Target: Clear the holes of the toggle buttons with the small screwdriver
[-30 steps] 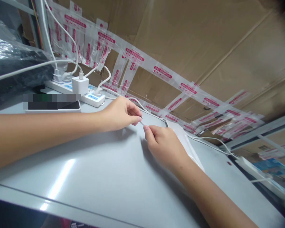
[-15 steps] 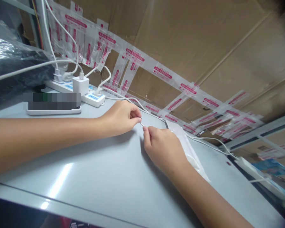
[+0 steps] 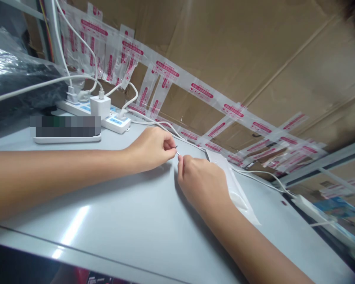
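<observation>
Above the grey table, my left hand (image 3: 152, 148) and my right hand (image 3: 202, 179) meet fingertip to fingertip. Between them runs a thin, short metallic piece (image 3: 178, 153), mostly covered by the fingers; its kind is too small to tell. My left thumb and forefinger pinch one end of it, where a small dark tip shows. The other end sits between my right thumb and curled forefinger. A white plastic bag (image 3: 239, 193) lies flat on the table just beyond my right hand and wrist.
At the back left, a white power strip (image 3: 115, 123) carries a white charger (image 3: 100, 106) and several cables. In front of it lies a white-edged device (image 3: 68, 139), its top blurred out. Taped cardboard (image 3: 201, 90) walls the back. Black plastic wrapping (image 3: 20, 86) fills the left.
My right hand has shifted slightly left, closer to my left fingertips, so less of the thin metallic piece shows between them. My left hand is slightly lower.
</observation>
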A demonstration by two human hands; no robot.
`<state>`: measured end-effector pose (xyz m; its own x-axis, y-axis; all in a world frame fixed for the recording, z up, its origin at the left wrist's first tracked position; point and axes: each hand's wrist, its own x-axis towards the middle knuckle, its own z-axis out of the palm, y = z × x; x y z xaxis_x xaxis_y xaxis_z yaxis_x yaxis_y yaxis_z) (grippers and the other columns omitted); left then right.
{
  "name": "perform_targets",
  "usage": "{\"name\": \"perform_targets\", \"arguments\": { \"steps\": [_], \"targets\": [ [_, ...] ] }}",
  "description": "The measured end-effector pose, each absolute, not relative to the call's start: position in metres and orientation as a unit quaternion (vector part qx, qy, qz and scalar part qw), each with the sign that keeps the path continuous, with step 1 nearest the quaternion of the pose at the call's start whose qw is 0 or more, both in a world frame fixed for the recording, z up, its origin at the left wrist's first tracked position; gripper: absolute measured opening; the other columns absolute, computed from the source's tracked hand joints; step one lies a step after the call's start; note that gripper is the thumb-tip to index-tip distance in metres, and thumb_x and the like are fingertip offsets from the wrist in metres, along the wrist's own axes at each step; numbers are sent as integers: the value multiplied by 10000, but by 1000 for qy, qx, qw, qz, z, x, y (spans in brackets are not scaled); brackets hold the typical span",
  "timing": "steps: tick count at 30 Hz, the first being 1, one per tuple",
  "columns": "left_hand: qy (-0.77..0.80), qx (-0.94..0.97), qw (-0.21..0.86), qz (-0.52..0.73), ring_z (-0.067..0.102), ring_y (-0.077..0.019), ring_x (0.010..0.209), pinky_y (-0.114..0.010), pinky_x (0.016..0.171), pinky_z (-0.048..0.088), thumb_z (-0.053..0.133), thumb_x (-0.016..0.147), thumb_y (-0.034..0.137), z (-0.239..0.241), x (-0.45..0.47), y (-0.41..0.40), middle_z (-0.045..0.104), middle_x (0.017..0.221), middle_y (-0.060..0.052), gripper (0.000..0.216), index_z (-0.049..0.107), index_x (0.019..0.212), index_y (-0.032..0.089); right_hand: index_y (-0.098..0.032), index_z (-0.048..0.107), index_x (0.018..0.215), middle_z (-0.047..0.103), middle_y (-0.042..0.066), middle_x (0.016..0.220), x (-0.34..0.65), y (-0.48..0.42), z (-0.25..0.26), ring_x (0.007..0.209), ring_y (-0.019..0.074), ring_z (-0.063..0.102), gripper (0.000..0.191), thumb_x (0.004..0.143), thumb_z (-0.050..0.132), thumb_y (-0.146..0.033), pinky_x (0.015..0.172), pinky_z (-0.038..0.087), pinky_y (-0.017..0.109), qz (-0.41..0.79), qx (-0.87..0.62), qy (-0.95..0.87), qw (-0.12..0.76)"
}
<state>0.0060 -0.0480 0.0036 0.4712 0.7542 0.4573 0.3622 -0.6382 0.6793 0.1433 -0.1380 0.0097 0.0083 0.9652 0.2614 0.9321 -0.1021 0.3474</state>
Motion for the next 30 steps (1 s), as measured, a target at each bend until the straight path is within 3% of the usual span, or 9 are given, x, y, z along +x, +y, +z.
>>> {"name": "perform_targets", "arguments": {
  "steps": [13, 20, 25, 30],
  "targets": [
    [289, 809, 360, 364, 643, -131, 693, -244, 653, 481, 633, 774, 243, -6, -1, -31, 716, 750, 2, 106, 693, 810, 163, -180, 654, 773, 685, 74, 677, 146, -141, 18, 601, 207, 600, 422, 1025, 335, -296, 521, 201, 305, 183, 743, 644, 13],
    [269, 854, 278, 349, 606, -123, 673, -247, 620, 431, 599, 814, 263, -4, 0, -32, 714, 774, 10, 153, 713, 871, 179, -180, 661, 777, 677, 81, 675, 146, -141, 18, 581, 209, 590, 424, 1023, 336, -298, 511, 203, 310, 181, 736, 652, 26],
    [232, 885, 191, 356, 576, -122, 689, -252, 638, 404, 575, 804, 205, -7, 0, -32, 683, 749, 9, 127, 696, 811, 170, -183, 656, 790, 661, 82, 650, 143, -142, 13, 564, 225, 607, 417, 1026, 335, -306, 495, 189, 314, 198, 718, 666, 43],
    [244, 888, 176, 347, 524, -112, 629, -254, 606, 373, 570, 774, 180, -8, 1, -34, 625, 669, 20, 84, 643, 736, 163, -183, 645, 791, 668, 91, 648, 141, -143, 12, 550, 223, 617, 397, 1026, 342, -287, 489, 184, 307, 212, 706, 673, 55]
  ]
}}
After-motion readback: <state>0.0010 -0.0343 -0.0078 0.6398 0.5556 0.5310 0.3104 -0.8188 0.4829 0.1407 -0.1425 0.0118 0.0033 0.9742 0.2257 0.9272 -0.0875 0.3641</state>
